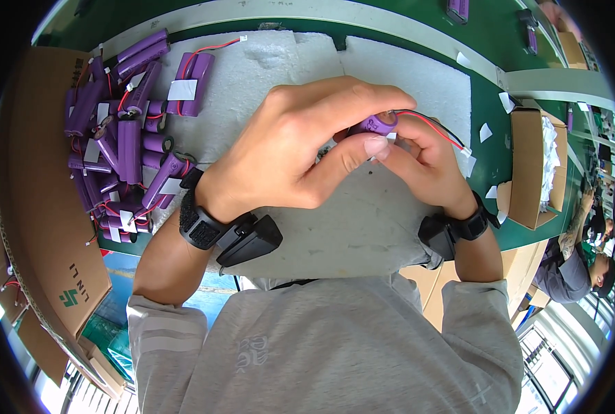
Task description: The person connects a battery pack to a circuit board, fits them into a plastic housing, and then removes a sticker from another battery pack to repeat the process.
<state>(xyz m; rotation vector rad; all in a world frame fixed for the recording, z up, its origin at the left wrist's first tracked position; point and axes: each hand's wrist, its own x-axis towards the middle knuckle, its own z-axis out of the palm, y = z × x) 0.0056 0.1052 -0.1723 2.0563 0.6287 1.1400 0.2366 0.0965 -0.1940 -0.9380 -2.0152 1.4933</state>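
Both hands meet over the white foam sheet point(252, 65), around a purple battery pack point(376, 124). My left hand point(307, 138) grips it between thumb and fingers, covering most of its body. One round end shows, with a red and a black wire leading right to a small white connector. My right hand point(424, 152) pinches the pack from the right, its thumb near my left thumb; a bit of white shows between the fingers. To the left, a purple pack with a white label point(190, 86) lies on the foam beside a heap of similar packs point(128, 145).
A tall cardboard box point(45, 172) stands at the left edge. On the green table point(487, 83), at right, an open carton point(528, 165) holds white paper pieces, with scraps scattered near it. Further packs point(458, 10) lie beyond the rail. Another person point(569, 269) sits at far right.
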